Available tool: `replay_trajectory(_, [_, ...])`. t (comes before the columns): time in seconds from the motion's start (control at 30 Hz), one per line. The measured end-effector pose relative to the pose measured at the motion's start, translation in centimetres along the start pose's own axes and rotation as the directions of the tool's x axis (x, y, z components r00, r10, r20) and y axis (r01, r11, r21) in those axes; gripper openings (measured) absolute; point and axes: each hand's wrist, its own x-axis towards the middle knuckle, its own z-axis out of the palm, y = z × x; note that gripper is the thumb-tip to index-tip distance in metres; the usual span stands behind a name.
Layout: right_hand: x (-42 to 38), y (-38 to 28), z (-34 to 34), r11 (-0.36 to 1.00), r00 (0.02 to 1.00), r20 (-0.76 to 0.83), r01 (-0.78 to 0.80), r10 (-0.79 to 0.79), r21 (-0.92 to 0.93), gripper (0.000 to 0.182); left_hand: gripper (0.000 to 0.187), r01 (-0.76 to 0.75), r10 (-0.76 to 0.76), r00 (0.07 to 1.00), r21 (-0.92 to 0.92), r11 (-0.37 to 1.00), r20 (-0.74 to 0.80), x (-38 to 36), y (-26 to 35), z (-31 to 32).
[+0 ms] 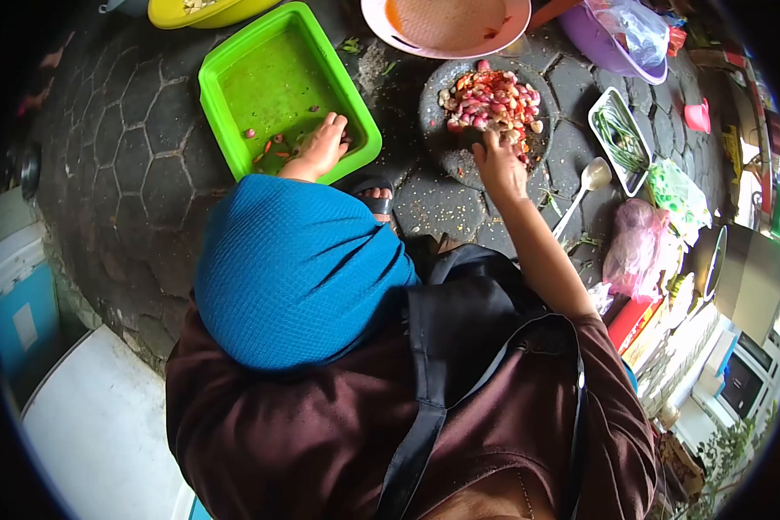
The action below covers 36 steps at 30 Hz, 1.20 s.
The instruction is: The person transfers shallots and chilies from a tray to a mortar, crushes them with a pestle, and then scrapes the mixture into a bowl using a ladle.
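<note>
A bright green rectangular tray (264, 78) lies on the paving, with a few small shallots and bits of red chili inside. Over its near right part, my left hand (319, 149) curls its fingers around a dark red shallot (346, 137), partly hidden. To the right stands a round stone mortar (433, 126) heaped with shallots (494, 104) and red chili pieces. My right hand (500, 166) reaches over its near edge, fingers apart, the tips touching the near side of the heap. No held item shows in it.
A pink basin (451, 22), yellow basin (217, 13) and purple basin (624, 52) stand at the back. On the right are a white tray of long green vegetables (620, 130), a metal spoon (594, 176), plastic bags (637, 243) and a pink dipper (698, 115).
</note>
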Motion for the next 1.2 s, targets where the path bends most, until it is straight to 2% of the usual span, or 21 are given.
replay_trajectory(0.1, [0.9,0.2,1.0,0.994,0.994,0.028,-0.107,0.106,0.009,0.035,0.037,-0.044,0.043,0.999,0.038,0.998,0.019,-0.1,0.5,-0.6])
replay_trajectory(0.17, [2.9,2.4,1.3,0.987,0.993,0.011,-0.119,0.119,0.111,0.037,0.034,-0.069,0.068,0.997,0.029,0.997,0.030,0.0,0.2,-0.4])
replay_trajectory(0.2, [3.1,3.1,0.2,0.969,0.990,0.061,-0.136,0.126,0.208,0.037,0.032,-0.069,0.069,0.998,0.040,0.997,0.006,0.2,-0.2,-0.1])
replay_trajectory(0.23, [2.8,3.1,-1.2,0.969,0.990,0.052,-0.141,0.133,0.202,0.037,0.030,-0.064,0.065,0.998,0.046,0.997,-0.016,0.2,-0.3,0.1])
replay_trajectory(0.3, [1.0,3.1,-3.2,0.954,0.982,0.054,-0.188,0.180,0.234,0.036,0.016,-0.063,0.054,0.993,-0.077,0.995,-0.106,0.5,-1.2,1.1])
replay_trajectory(0.37, [-0.7,3.9,-3.8,0.953,0.980,0.066,-0.196,0.186,0.232,0.037,0.015,-0.032,-0.025,0.964,-0.208,0.978,-0.265,0.8,-0.2,0.3])
replay_trajectory(0.43, [-2.2,5.2,-2.6,0.961,0.993,0.043,-0.120,0.113,0.251,0.038,0.015,-0.008,-0.066,0.957,-0.253,0.967,-0.283,1.7,1.6,-0.8])
replay_trajectory(0.5, [-2.7,5.5,-0.4,0.984,0.993,0.060,-0.109,0.101,0.141,0.039,0.016,-0.153,0.020,0.939,-0.364,0.919,-0.344,2.9,4.4,-1.4])
replay_trajectory(0.57, [-2.5,4.8,1.3,0.991,0.990,0.064,-0.129,0.126,0.044,0.040,0.018,-0.278,0.177,0.937,-0.339,0.898,-0.299,4.2,7.7,-1.4])
replay_trajectory(0.6, [-2.1,4.7,1.4,0.993,0.997,-0.010,-0.079,0.080,0.083,0.039,0.018,-0.306,0.228,0.942,-0.346,0.887,-0.248,4.9,9.2,-0.7])
replay_trajectory(0.63, [-0.9,4.9,1.4,0.981,0.993,-0.034,-0.104,0.111,0.166,0.036,0.018,-0.332,0.278,0.940,-0.354,0.874,-0.196,5.5,10.7,0.0])
replay_trajectory(0.7, [1.1,5.3,0.0,0.951,0.983,0.063,-0.180,0.170,0.251,0.036,0.018,-0.433,0.414,0.901,-0.221,0.874,-0.128,6.6,13.5,1.3])
replay_trajectory(0.73, [1.4,5.5,-0.8,0.928,0.969,0.119,-0.242,0.217,0.282,0.037,0.020,-0.419,0.419,0.907,-0.211,0.883,-0.046,7.2,15.0,1.9])
replay_trajectory(0.77, [1.5,5.8,-1.3,0.929,0.969,0.110,-0.244,0.221,0.280,0.037,0.021,-0.398,0.410,0.911,-0.174,0.901,0.039,7.7,16.3,2.6])
replay_trajectory(0.83, [0.7,6.3,-1.8,0.931,0.971,0.083,-0.239,0.225,0.275,0.037,0.022,-0.530,0.534,0.844,-0.083,0.844,0.036,9.0,17.3,4.9])
replay_trajectory(0.97, [-1.0,7.9,-0.6,0.916,0.975,0.075,-0.223,0.210,0.333,0.038,0.023,-0.530,0.528,0.843,-0.010,0.848,0.102,9.9,18.9,6.2])
replay_trajectory(1.0, [-1.3,8.2,-0.4,0.914,0.974,0.077,-0.227,0.214,0.335,0.038,0.025,-0.521,0.522,0.848,-0.030,0.853,0.089,9.9,18.8,6.0])
replay_trajectory(1.03, [-1.4,8.4,-0.3,0.905,0.974,0.074,-0.227,0.215,0.359,0.038,0.027,-0.534,0.534,0.845,-0.001,0.845,0.013,9.8,18.7,5.9])
replay_trajectory(1.1, [-1.6,8.3,-0.3,0.892,0.974,0.071,-0.225,0.214,0.392,0.037,0.025,-0.471,0.471,0.882,-0.045,0.881,-0.006,9.3,18.4,5.0])
replay_trajectory(1.13, [-1.6,8.1,-0.6,0.900,0.980,0.029,-0.192,0.196,0.391,0.037,0.025,-0.471,0.471,0.882,-0.039,0.881,-0.001,8.9,18.0,4.8])
replay_trajectory(1.2, [-1.6,7.9,-0.8,0.921,0.988,-0.086,-0.088,0.130,0.380,0.038,0.023,-0.404,0.395,0.914,-0.122,0.907,-0.091,8.2,17.4,4.5])
